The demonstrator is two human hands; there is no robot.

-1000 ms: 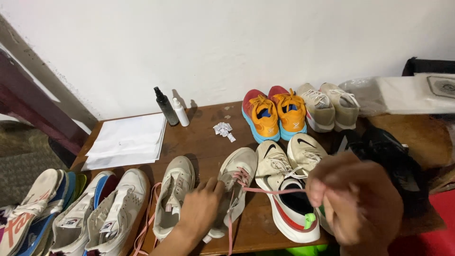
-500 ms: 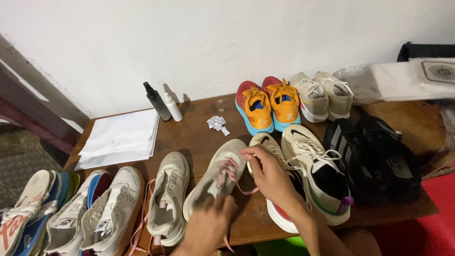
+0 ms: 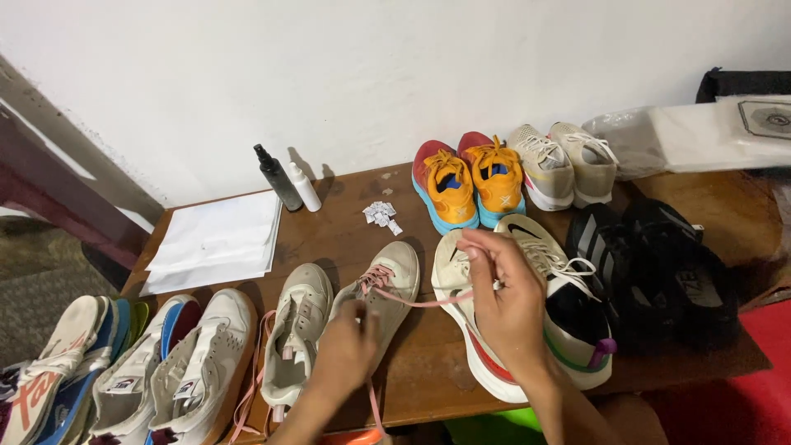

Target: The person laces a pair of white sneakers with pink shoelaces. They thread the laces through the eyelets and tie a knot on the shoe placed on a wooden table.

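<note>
A beige sneaker [image 3: 394, 280] with a pink lace [image 3: 412, 300] lies on the wooden table [image 3: 338, 239]. My left hand [image 3: 346, 350] rests on the sneaker's heel end and pinches one end of the lace. My right hand [image 3: 507, 305] is raised over a white running shoe [image 3: 461, 305] and pinches the other end, so the lace runs taut from the sneaker's eyelets to my fingers. The matching beige sneaker [image 3: 298, 334] lies to the left with loose pink lace beside it.
Orange sneakers [image 3: 465, 180] and cream sneakers [image 3: 560, 163] stand at the back. Two spray bottles [image 3: 288, 181], white paper [image 3: 218, 243] and small crumpled scraps [image 3: 381, 214] lie behind. Black shoes [image 3: 659, 272] sit right, several pale sneakers [image 3: 173, 371] left.
My right hand has moved right and up, drawing the pink lace taut. My left hand has stayed on the beige sneaker, and the view has shifted slightly.
</note>
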